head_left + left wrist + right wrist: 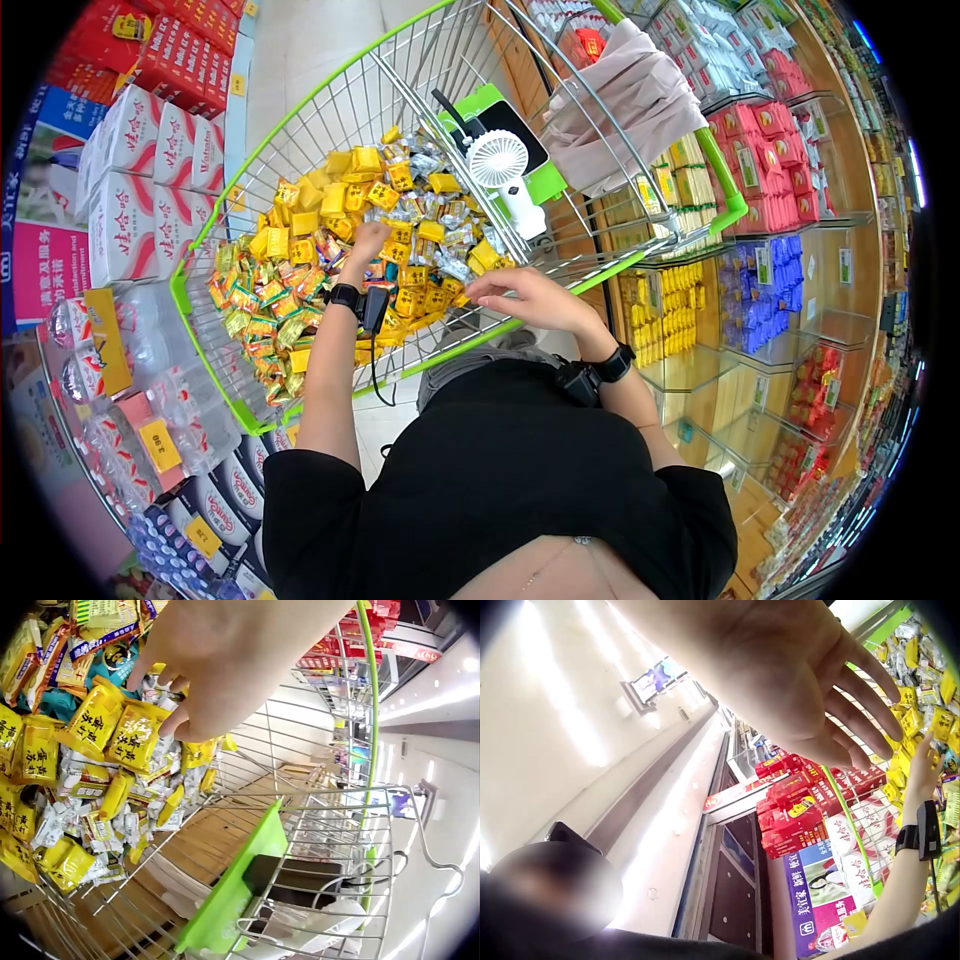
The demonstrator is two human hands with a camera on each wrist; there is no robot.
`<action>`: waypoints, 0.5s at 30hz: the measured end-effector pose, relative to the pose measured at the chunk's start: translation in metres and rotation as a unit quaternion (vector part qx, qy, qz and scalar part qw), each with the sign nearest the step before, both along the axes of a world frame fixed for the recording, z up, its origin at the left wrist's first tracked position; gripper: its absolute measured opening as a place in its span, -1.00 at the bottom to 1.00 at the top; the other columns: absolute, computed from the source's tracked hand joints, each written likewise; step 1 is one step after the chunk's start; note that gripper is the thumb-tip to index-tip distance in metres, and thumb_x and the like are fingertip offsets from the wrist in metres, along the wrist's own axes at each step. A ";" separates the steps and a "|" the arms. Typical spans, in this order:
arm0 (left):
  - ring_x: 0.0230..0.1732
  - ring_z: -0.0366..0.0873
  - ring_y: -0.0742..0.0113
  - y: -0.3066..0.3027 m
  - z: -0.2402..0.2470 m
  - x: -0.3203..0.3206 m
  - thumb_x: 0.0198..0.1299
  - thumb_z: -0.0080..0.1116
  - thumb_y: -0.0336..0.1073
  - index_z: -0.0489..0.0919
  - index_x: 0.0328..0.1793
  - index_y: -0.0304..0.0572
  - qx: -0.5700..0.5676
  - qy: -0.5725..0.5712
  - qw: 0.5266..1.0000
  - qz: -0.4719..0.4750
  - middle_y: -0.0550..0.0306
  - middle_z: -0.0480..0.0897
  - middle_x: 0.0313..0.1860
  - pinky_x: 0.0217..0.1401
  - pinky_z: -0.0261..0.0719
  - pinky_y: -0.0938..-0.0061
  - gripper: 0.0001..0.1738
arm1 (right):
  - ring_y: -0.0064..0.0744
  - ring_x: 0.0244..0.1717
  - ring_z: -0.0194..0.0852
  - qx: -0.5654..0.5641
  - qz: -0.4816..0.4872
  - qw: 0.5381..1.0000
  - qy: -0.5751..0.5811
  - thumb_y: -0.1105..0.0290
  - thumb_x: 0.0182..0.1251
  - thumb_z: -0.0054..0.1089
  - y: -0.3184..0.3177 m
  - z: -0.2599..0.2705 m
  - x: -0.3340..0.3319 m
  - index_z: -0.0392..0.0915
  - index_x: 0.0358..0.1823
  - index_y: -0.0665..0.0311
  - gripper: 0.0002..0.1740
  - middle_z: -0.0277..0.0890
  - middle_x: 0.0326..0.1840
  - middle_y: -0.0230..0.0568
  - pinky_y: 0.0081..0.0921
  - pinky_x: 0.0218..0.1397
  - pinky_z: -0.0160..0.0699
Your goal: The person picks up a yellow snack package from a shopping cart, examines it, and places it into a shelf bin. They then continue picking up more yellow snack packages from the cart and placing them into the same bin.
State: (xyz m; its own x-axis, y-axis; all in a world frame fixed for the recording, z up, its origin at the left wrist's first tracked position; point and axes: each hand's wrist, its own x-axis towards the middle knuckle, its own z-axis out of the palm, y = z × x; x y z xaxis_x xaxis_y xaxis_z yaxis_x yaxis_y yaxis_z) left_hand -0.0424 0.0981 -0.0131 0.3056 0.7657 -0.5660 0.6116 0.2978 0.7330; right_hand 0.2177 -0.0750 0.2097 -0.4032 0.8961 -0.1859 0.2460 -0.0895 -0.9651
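A green-trimmed shopping cart (190,240) carries a heap of small wrapped snacks. Over the middle of the heap, my left hand (370,242) has its fingers curled, with thumb and a fingertip at the edges of a yellow snack packet (136,733). More yellow packets (345,180) and silvery packets (455,225) surround it, with orange and green packets (265,300) toward the cart's left end. Near the cart's near rail, my right hand (535,298) is held up with relaxed, spread fingers; in the right wrist view its palm shows nothing in it.
A white handheld fan (500,160) and a dark flat item (530,145) sit at the cart's green child-seat panel (545,183). Pale cloth (635,100) hangs over the handle end. Shelves of packaged goods (765,290) stand right; stacked drink cartons (150,225) stand left.
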 end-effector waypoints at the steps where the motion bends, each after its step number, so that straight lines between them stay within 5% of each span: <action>1: -0.32 0.42 0.21 0.001 -0.010 -0.001 0.10 -0.04 -0.18 0.48 -0.38 -0.40 0.032 -0.013 0.999 -0.033 -0.12 0.44 -0.17 -0.17 0.35 0.26 -0.67 | -0.37 -0.30 0.49 -0.002 0.002 1.000 -0.005 0.38 0.17 -0.04 0.001 0.001 0.000 0.44 -0.21 0.31 -0.80 0.51 -0.34 -0.17 -0.51 -0.23 0.41; 5: -0.32 0.39 0.12 -0.008 -0.021 0.005 0.12 -0.06 -0.24 0.42 -0.44 -0.42 0.129 0.092 0.983 -0.089 -0.17 0.44 -0.21 -0.09 0.28 0.18 -0.70 | -0.37 -0.29 0.49 -0.005 0.000 1.000 -0.002 0.39 0.18 -0.05 0.000 -0.001 -0.001 0.43 -0.21 0.33 -0.80 0.51 -0.33 -0.16 -0.51 -0.22 0.41; 8: -0.04 0.31 0.01 -0.014 0.003 0.012 0.12 -0.08 -0.26 0.36 -0.49 -0.42 -0.007 0.038 0.999 -0.014 -0.19 0.41 -0.15 0.06 0.19 0.14 -0.70 | -0.37 -0.29 0.49 -0.018 -0.001 1.000 -0.005 0.40 0.17 -0.05 0.000 0.002 -0.001 0.43 -0.21 0.33 -0.80 0.51 -0.33 -0.16 -0.50 -0.23 0.41; 13: 0.14 0.27 0.06 -0.019 -0.017 0.008 0.13 -0.07 -0.22 0.50 -0.16 -0.35 0.094 0.085 0.990 -0.053 -0.12 0.42 0.00 0.17 0.19 0.30 -0.67 | -0.37 -0.29 0.48 -0.023 0.008 1.000 -0.015 0.40 0.17 -0.05 0.000 0.002 -0.002 0.43 -0.21 0.33 -0.80 0.51 -0.34 -0.16 -0.50 -0.23 0.41; 15: 0.11 0.31 0.10 -0.017 -0.010 0.009 0.13 -0.07 -0.20 0.48 -0.07 -0.32 0.011 0.049 0.998 -0.033 -0.09 0.43 0.01 0.15 0.22 0.32 -0.65 | -0.37 -0.29 0.48 -0.025 0.011 0.999 -0.018 0.40 0.17 -0.05 0.000 0.001 -0.002 0.43 -0.22 0.33 -0.80 0.51 -0.34 -0.16 -0.50 -0.23 0.41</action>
State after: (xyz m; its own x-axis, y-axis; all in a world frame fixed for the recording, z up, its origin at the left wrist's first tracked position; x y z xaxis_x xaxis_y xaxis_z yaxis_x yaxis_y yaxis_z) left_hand -0.0333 0.0815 -0.0230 0.2992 0.7581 -0.5794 0.6988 0.2394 0.6741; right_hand 0.2156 -0.0747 0.2112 -0.4144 0.8764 -0.2454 0.2826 -0.1324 -0.9501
